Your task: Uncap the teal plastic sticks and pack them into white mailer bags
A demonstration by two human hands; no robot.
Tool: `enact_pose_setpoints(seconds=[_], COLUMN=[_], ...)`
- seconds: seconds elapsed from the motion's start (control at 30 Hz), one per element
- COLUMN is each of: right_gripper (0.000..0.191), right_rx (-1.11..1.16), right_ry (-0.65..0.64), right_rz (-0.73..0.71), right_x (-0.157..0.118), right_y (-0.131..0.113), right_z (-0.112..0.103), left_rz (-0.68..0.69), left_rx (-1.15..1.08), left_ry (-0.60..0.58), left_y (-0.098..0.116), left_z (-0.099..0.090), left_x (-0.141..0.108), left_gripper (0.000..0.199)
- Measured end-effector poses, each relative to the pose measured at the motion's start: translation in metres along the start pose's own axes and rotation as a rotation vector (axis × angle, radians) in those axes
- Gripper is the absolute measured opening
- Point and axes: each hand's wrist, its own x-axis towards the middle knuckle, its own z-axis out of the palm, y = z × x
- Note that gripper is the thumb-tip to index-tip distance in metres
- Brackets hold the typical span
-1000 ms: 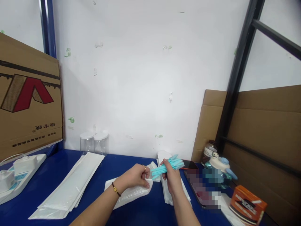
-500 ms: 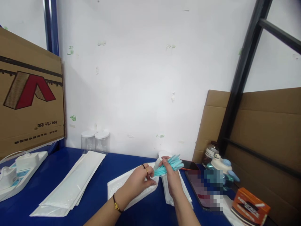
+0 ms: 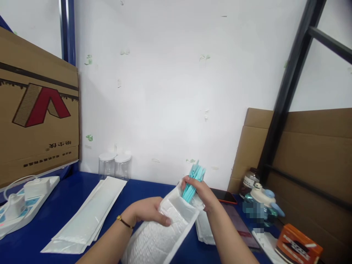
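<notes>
A white padded bag [image 3: 162, 234] is tilted up over the blue table, its mouth toward the upper right. My left hand [image 3: 152, 212] grips its left side, thumb on the front and the other fingers hidden behind. My right hand [image 3: 198, 189] is closed around a bundle of thin turquoise sticks [image 3: 192, 183] at the bag's mouth. The lower ends of the sticks are inside the opening, and their upper ends stick out above my fingers. Behind my right forearm lie more white packets [image 3: 205, 229].
Long white packets [image 3: 88, 216] lie left on the blue table [image 3: 115, 220]. Behind them stand two clear jars [image 3: 122, 167]. A power strip [image 3: 33, 205] is far left. At right are phones [image 3: 224, 195], a brown jar [image 3: 249, 181], a teal bottle [image 3: 261, 205] and an orange box [image 3: 298, 244].
The bag has been raised and tilted upright. My left hand has moved from the sticks down to the bag's side. The sticks now point more upward, with their lower ends in the opening.
</notes>
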Motion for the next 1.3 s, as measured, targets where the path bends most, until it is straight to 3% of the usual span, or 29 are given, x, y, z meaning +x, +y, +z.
enact_pose_setpoints(seconds=[0.1,0.27,0.37,0.53,0.7,0.83,0.93,1.03,1.13,1.2,1.3], right_gripper=[0.025,0.028,0.024,0.025,0.026,0.032,0.043,0.05,0.052,0.051,0.057], right_rx=[0.089,0.404,0.298,0.116,0.166,0.099,0.183,0.256,0.085,-0.097,-0.264], right_ry=[-0.015,0.152,0.181,-0.011,0.069,0.02,0.007,0.164,0.276,0.187,-0.02], right_rz=[0.037,0.154,0.223,0.29,0.252,0.292,0.265,0.147,-0.036,-0.07,0.006], right_x=[0.011,0.022,0.022,0.02,0.018,0.016,0.019,0.03,0.044,0.048,0.043], right_y=[0.011,0.048,0.054,0.05,0.06,0.067,0.065,0.057,0.044,0.037,0.032], right_z=[-0.005,-0.019,-0.015,0.002,0.014,0.019,0.014,0.004,-0.006,-0.008,-0.003], left_rz=[0.051,0.094,0.085,0.034,0.132,0.106,0.074,0.062,0.036,0.029,0.037], left_rx=[-0.106,-0.247,-0.323,-0.503,-0.692,-0.655,-0.632,-0.636,-0.625,-0.617,-0.621], left_ry=[0.082,0.217,0.215,0.275,0.302,0.379,0.379,0.387,0.38,0.372,0.382], left_y=[-0.01,-0.021,-0.027,-0.035,-0.033,-0.034,-0.034,-0.032,-0.03,-0.029,-0.03], left_z=[0.01,0.021,0.025,0.039,0.047,0.043,0.039,0.037,0.038,0.039,0.038], left_x=[0.001,0.008,0.013,0.021,0.026,0.026,0.022,0.019,0.019,0.019,0.019], left_gripper=[0.037,0.045,0.046,0.048,0.056,0.051,0.047,0.047,0.047,0.046,0.046])
